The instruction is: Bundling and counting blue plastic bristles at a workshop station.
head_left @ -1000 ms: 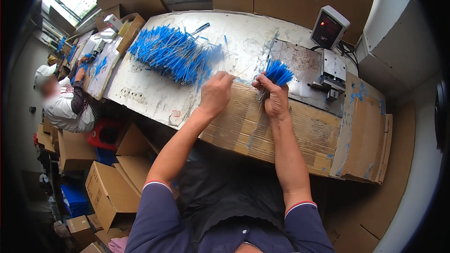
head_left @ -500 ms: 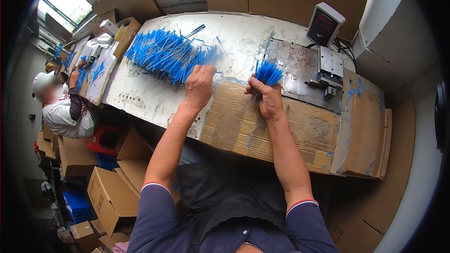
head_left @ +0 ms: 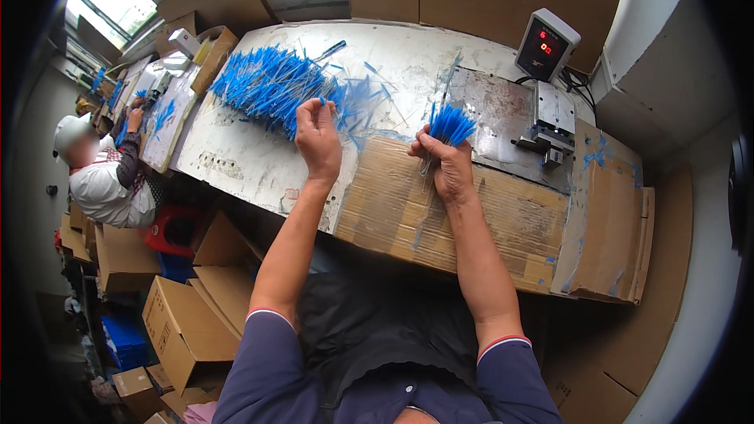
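Note:
My right hand (head_left: pixel 448 169) is closed round an upright bundle of thin blue-tipped strands (head_left: pixel 452 124), above the brown cardboard sheet. Blue ends fan out at the top and thin pale ends hang below the fingers. My left hand (head_left: pixel 318 140) is closed in a pinch at the near right edge of a big loose pile of the same strands (head_left: pixel 263 88). A small blue tip shows between its thumb and fingers. Beside that hand, blurred strands lie scattered on the white tabletop (head_left: pixel 236 159).
A metal fixture (head_left: pixel 554 122) stands on a stained metal plate (head_left: pixel 491 102). Behind it is a counter box (head_left: pixel 547 43) with a lit red display. Taped cardboard (head_left: pixel 471 212) covers the near edge. A co-worker (head_left: pixel 110 180) sits far left; cartons (head_left: pixel 184 330) stand below the table.
My left hand has shifted slightly left and nearer, turning so its pinched fingertips show. The right hand with its bundle stays nearly still. The display's red digits now show clearly.

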`<action>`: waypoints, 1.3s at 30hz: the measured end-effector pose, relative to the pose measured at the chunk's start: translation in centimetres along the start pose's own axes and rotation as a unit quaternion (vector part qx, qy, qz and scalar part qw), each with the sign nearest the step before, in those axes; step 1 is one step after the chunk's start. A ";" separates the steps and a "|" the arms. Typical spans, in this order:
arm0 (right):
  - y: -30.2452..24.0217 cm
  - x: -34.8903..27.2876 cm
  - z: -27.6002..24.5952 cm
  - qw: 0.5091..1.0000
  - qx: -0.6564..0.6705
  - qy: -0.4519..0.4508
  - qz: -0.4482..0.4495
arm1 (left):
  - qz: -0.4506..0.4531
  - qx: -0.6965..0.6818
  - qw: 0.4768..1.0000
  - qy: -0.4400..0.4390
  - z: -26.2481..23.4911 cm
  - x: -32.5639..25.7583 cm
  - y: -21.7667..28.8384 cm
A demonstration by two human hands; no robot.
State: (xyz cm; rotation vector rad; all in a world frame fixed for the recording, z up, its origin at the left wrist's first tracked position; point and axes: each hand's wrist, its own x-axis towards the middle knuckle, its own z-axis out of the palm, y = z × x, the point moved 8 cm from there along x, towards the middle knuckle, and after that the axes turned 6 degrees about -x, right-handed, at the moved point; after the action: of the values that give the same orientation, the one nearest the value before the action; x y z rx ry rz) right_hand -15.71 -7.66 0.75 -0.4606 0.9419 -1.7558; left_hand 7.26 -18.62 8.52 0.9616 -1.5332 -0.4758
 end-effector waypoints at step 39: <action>1.0 0.2 -0.4 0.999 -0.032 0.000 0.029 | 0.232 0.067 0.951 -0.195 -4.3 -8.2 5.7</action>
State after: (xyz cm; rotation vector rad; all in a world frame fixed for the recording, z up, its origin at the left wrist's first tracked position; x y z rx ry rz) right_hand -15.44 -7.88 -0.32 -0.4704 1.0029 -1.6776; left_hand 9.20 -7.91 8.76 0.5916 -2.1024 -0.2293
